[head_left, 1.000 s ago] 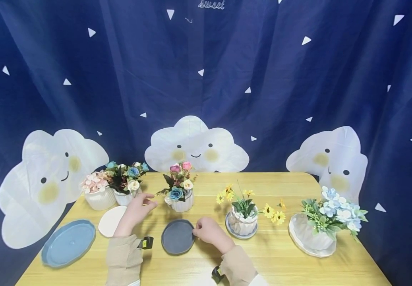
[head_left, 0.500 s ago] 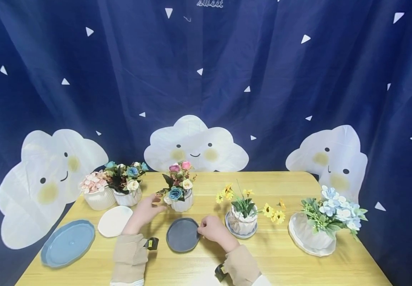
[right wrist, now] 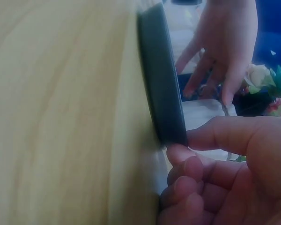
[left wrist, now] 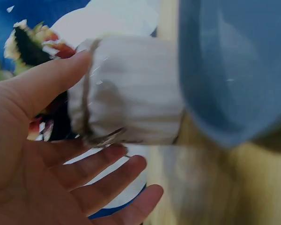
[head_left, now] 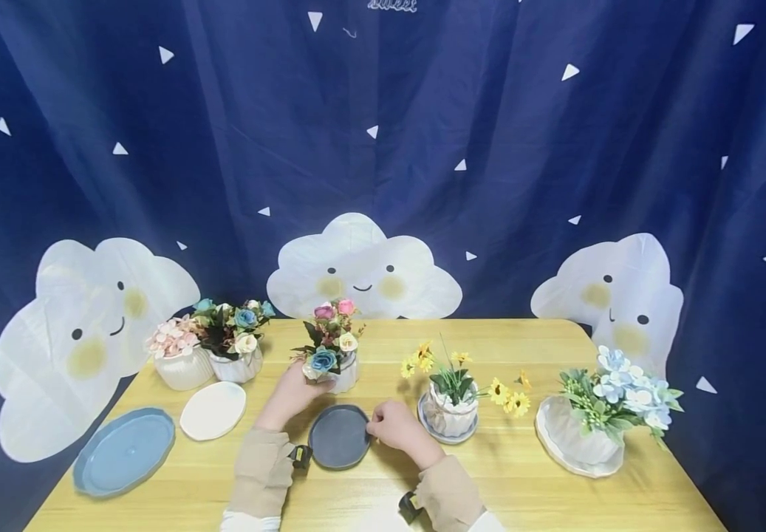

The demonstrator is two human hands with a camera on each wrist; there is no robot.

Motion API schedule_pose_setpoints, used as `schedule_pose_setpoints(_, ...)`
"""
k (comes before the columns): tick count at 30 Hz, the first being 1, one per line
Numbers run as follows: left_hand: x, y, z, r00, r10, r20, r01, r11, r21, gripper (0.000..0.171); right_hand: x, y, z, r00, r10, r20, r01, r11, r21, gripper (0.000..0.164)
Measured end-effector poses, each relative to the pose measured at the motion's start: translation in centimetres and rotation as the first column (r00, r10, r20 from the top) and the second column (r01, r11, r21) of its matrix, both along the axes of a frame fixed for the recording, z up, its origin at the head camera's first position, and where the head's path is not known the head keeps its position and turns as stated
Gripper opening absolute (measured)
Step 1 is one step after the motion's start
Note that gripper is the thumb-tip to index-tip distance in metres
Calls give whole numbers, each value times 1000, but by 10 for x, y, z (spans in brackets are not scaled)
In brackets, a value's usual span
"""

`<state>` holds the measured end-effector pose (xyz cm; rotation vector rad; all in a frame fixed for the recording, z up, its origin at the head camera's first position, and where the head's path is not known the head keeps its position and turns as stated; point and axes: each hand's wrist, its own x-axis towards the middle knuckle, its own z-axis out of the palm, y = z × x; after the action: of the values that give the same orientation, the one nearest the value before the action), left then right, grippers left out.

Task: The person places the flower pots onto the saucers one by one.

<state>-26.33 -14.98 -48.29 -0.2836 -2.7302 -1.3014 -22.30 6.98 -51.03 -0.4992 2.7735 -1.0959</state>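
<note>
My left hand (head_left: 295, 395) is at a white ribbed flower pot (head_left: 346, 375) with pink, cream and blue artificial roses. In the left wrist view, the thumb overlaps the pot's twine-tied neck, and the other fingers extend loosely along its opposite side. My right hand (head_left: 397, 428) pinches the right edge of a round dark grey plate (head_left: 339, 437) between thumb and index finger; its other fingers are curled, as the right wrist view shows. The plate lies just in front of the rose pot. It also looms as a bluish shape (left wrist: 234, 70) in the left wrist view.
At left are a blue oval plate (head_left: 123, 452), a white plate (head_left: 213, 411), a pink-flower pot (head_left: 185, 371) and a blue-and-white-flower pot (head_left: 236, 366). At right, a yellow-daisy pot (head_left: 449, 414) and a blue-hydrangea pot (head_left: 589, 443) stand on saucers.
My left hand has moved right to the rose pot, passing from beside it to its neck. The dark plate has slid slightly right with my right hand, then stayed there.
</note>
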Motion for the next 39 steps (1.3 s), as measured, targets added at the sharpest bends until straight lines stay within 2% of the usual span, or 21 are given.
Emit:
schedule_pose_setpoints(5, -9, 8, -7, 998, 28, -51, -26, 999, 30, 48, -1, 1, 0, 1000, -3, 3, 3, 1000, -7, 26)
schedule_pose_setpoints(12, -17, 9, -12, 995, 45, -92, -38, 996, 76, 55, 1, 0, 1, 1000, -7, 29, 8, 1000, -29, 26)
schedule_pose_setpoints(18, -19, 10, -7, 995, 24, -96, -16, 997, 81, 59, 1, 0, 2, 1000, -11, 16, 11, 1000, -4, 27)
schedule_pose_setpoints(23, -20, 12, -8, 995, 29, -95, -19, 994, 106, 67, 1, 1, 2, 1000, -7, 3, 7, 1000, -1, 26)
schedule_pose_setpoints(32, -21, 17, -12, 993, 66, -100, -50, 986, 156, 68, 1, 0, 2, 1000, -9, 9, 9, 1000, 0, 26)
schedule_pose_setpoints(39, -18, 18, -9, 990, 115, -87, -101, 984, 146, 67, 2, 0, 3, 1000, -7, 5, 7, 1000, -3, 26)
